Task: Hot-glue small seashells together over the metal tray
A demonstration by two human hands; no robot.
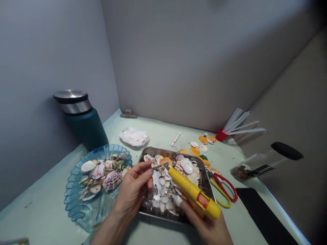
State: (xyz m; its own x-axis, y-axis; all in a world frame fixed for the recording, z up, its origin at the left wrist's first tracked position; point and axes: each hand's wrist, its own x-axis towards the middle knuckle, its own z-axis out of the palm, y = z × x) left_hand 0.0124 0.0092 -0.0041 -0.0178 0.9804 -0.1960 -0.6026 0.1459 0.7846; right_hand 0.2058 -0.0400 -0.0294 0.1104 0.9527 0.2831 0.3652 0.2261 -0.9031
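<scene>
Plain grey walls (189,71) meet in a corner behind a pale green bench (43,214). The right grip (209,228) is wrapped around a yellow glue gun (191,190), its fingers partly hidden beneath the body, and the nozzle points forward and to the left, toward the other hand. The left grip (133,183) pinches a small dark piece (156,167) between thumb and forefinger, just beside the nozzle; what the piece is cannot be made out. Both lie above a metal tray (158,151) holding white, orange and striped shells (187,166). To the left of the left grip stands a blue scalloped dish (83,216) with more shells piled inside, and beyond it a teal bottle (88,129) with a steel lid. Ahead of the left grip are a crumpled white wrapper (134,136) and, farther off, a brown clip (128,113). Past the tray lie a thin white stick (175,139) and loose orange shells (195,151). Right of the right grip are red-and-yellow scissors (228,187), a flat black object (265,214) and a clear jar (240,173) with a black lid; farther ahead, a red cup (221,135) holds translucent sticks (238,124).
</scene>
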